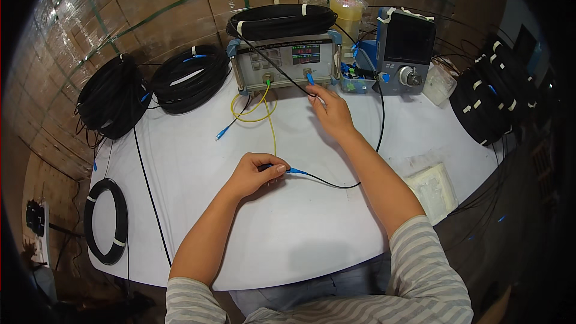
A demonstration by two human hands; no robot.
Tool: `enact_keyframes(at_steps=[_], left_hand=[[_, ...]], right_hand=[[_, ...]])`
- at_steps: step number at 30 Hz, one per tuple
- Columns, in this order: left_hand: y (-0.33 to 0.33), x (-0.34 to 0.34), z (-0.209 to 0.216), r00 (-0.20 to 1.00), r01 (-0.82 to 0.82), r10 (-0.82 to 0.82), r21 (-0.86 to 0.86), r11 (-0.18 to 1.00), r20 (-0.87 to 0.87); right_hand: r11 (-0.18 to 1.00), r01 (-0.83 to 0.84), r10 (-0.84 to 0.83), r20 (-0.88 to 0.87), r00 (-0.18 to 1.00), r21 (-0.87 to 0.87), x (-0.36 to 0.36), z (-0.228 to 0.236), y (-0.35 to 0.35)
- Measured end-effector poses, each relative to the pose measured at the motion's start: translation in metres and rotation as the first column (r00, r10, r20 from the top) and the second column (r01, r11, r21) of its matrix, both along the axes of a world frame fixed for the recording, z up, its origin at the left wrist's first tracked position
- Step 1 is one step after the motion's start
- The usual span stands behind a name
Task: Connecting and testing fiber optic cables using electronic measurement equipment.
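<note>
The left hand (255, 173) is resting on the white table (198, 162), its fingers curled narrowly around a blue plug (295, 171) on the end of a thin black cable (336, 185), which is running off to the right under the other forearm. The right hand (331, 111) is reaching up to the grey test box (287, 60) at the back of the table, its fingertips pinching a second blue plug (310, 78) that is sitting at the socket on the right of the box front (whether it is fully seated I cannot tell). A yellow cable (264, 114) is hanging from a socket further left on the same front and looping across the table towards the left hand. A coil of black cable (281, 21) is lying on top of the box, two more coils (150, 87) are lying to the left, and a smaller blue-edged device (405, 51) is standing just to the right
</note>
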State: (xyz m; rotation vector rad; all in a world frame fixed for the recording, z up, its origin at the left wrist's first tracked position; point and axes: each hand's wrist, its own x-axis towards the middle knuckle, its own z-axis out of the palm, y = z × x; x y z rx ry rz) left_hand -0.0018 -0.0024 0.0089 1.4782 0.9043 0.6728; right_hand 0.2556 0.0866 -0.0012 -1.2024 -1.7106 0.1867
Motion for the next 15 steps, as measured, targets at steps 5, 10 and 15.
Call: enact_keyframes(at_steps=[5,10,15], left_hand=[[-0.001,0.0,0.0,1.0,-0.005,0.005,0.009,1.0,0.004],[0.001,0.0,-0.004,1.0,0.013,-0.013,0.022,1.0,0.003],[0.0,0.001,-0.004,1.0,0.028,-0.028,0.039,0.999,-0.003]], right_hand=[[0.999,0.0,0.0,-0.008,1.0,-0.039,-0.001,-0.001,-0.001],[1.0,0.005,-0.005,-0.017,1.0,0.006,-0.001,0.007,0.0],[0.977,-0.084,0.047,-0.182,0.982,-0.198,-0.002,0.025,0.007]])
